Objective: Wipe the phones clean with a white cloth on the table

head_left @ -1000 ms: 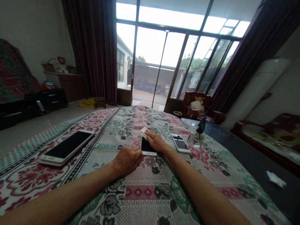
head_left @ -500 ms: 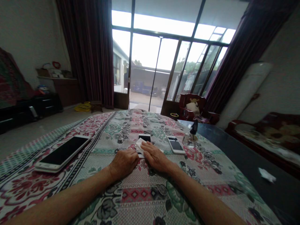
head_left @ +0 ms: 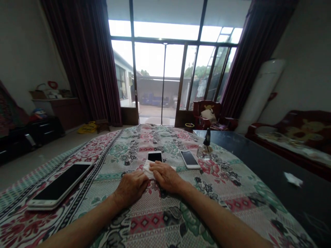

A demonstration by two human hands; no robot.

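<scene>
A white smartphone with a dark screen lies on the tablecloth in the middle, its far part showing. A folded white tissue covers its nearer part. My right hand presses the tissue down on the phone, fingers together over it. My left hand is closed at the phone's near left corner, fingertips against it; the exact grip is hidden. To the right lies a second white smartphone. A larger white tablet-like device rests on the left.
A clear glass bottle with a black spray top stands beyond the second phone. The patterned tablecloth drapes over a dark table, where a crumpled white tissue lies at right. Chairs and glass doors are farther back.
My right hand and the tissue have slid toward the phone's near end, uncovering more of its screen. My left hand stays at the corner. The camera view has shifted and levelled slightly.
</scene>
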